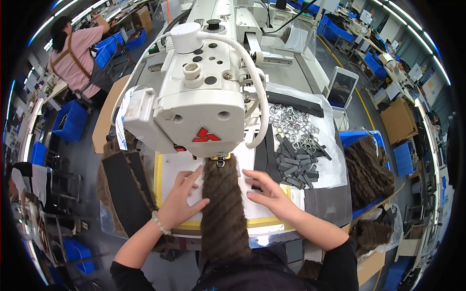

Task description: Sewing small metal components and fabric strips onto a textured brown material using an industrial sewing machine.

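A brown fur strip (224,208) runs from under the head of a white sewing machine (201,111) down over the table's near edge toward my body. At its far end a small metal ring (221,163) sits below the machine's presser. My left hand (184,196) is on the left of the strip, fingers apart, its thumb tip at the fur's edge. On the other side my right hand (272,195) hovers beside the strip with fingers spread and nothing in them. The white work plate (170,169) with yellow edging lies under both hands.
Right of the machine, metal rings (291,121) and short black strips (296,162) are heaped on white sheeting. Black-backed fur pieces (124,184) hang at the left. A blue bin (361,138) holds more fur at the right. Another person (77,58) stands far left.
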### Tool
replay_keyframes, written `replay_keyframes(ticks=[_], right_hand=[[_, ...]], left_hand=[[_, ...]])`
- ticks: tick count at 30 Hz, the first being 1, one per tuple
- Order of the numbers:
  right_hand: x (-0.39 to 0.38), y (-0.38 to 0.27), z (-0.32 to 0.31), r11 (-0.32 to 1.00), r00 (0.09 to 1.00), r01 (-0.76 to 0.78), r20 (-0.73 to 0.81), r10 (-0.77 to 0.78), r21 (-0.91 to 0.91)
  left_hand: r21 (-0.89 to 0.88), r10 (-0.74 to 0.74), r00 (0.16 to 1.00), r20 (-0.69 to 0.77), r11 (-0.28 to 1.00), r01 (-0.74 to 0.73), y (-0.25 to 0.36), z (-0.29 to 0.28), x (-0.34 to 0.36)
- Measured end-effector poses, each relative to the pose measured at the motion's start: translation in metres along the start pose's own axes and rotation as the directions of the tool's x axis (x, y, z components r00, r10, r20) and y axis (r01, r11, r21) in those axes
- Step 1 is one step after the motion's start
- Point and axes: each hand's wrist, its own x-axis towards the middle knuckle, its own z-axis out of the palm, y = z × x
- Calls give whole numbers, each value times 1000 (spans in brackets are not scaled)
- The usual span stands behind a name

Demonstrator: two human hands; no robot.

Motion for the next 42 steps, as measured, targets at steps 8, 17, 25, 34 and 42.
replay_keyframes(ticks=[8,17,25,34,42], right_hand=[[-32,11,28,804,936,-353,171,309,479],[-51,18,33,990,994,-29,101,43,-139],[-41,-7,35,819,938,320,39,-343,-476],[-39,-6,55,975,930,173,-349,-115,140],[-40,-16,62,982,930,161,-349,-118,98]], left_hand=[[-748,-93,927,363,564,350,15,40,-47],[-849,-165,976,141,487,205,54,49,-42],[-810,-196,966,-169,586,-23,70,62,-24],[-623,-38,967,-251,772,-131,71,66,-29],[-543,-19,944,-331,821,-174,69,54,-18]])
